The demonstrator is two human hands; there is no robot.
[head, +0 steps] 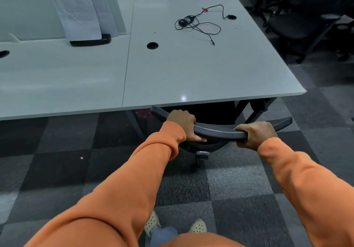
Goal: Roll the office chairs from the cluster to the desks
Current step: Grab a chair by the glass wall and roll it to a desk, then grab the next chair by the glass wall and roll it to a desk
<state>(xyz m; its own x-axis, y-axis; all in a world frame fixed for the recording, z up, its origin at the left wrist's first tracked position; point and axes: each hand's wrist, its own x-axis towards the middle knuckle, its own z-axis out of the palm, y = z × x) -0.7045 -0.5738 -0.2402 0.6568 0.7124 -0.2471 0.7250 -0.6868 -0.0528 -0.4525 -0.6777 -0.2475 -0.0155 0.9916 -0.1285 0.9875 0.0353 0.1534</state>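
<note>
Now L hand (182, 123), R hand (255, 134) grip chair (216, 130) at desk (210, 70) edge.

Chair (220, 131) seat and most of base lost under bench (191, 70), only back rail and bit of underside poke out. Left hand (182, 124) fingertips gone over rail's far side. Print on sheets (80, 13) unreadable. Dark chairs (298, 24) top right blur together, cropped by edge.

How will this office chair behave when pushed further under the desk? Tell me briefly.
The office chair should roll, though the carpet tiles will likely add drag. Its curved top edge looks stiff where the left hand and right hand grip it, so it should steer evenly. Pushed this high, it may tilt slightly.
</note>
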